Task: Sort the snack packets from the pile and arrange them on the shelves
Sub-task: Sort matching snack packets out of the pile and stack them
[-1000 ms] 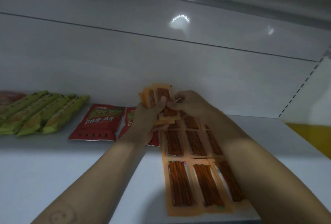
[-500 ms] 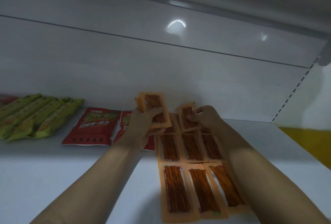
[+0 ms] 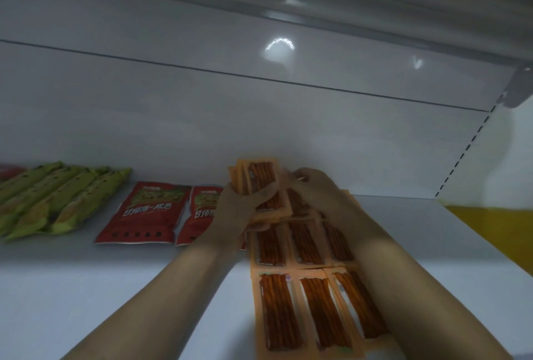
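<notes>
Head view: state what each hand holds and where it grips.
The left hand grips a stack of orange packets round its lower half, thumb across the front. The right hand meets the stack's right edge; a grip cannot be told.

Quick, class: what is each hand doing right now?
Left hand: grips a stack of orange packets.
Right hand: curled beside the stack; grip cannot be told.

Shelf [image 3: 86,287]: smooth white surface with a painted-metal look and a low sheen. Back panel [image 3: 202,117]: smooth and glossy, showing bright light reflections. Orange packets [image 3: 277,307]: thin plastic film, matt orange border, clear glossy window. Red pouches [image 3: 144,212], left of these: glossy printed plastic film, slightly crinkled. Green packets [image 3: 57,198], far left: plastic film with a duller finish. Bracket [image 3: 519,88], upper right: grey metal, matt.
</notes>
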A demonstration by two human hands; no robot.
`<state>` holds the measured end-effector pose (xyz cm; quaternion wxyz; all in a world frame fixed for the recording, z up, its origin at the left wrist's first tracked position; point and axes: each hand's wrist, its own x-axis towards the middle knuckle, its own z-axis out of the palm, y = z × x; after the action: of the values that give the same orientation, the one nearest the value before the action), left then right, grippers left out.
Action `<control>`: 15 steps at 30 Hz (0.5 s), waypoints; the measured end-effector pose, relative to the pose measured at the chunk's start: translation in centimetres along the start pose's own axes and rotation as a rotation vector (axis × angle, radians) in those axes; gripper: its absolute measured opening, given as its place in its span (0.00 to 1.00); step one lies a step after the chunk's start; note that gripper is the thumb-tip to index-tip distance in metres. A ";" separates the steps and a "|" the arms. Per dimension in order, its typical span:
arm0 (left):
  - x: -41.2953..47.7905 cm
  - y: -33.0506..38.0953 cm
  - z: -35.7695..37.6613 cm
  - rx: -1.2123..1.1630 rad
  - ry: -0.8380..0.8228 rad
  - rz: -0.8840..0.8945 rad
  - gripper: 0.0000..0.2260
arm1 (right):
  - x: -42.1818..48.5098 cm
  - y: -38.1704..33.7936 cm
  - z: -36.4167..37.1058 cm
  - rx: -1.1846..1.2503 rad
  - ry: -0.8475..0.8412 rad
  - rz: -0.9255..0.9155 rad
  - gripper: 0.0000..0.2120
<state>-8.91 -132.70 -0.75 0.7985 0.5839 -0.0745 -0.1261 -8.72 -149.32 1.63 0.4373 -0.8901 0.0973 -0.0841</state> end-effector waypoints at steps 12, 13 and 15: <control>1.6 1.7 2.1 -0.242 -0.035 -0.246 0.05 | 2.8 4.8 -5.9 0.257 0.250 0.139 0.09; 1.9 1.7 2.2 -0.262 -0.042 -0.252 0.05 | 3.0 5.6 -6.4 0.194 0.246 0.161 0.08; 2.3 1.6 2.6 -0.263 -0.050 -0.236 0.06 | 3.4 7.2 -6.7 0.129 0.185 0.203 0.08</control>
<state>-7.20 -135.25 1.48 0.8456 0.4756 -0.0080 -0.2422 -7.75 -159.58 0.14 0.4890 -0.8341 0.2211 -0.1273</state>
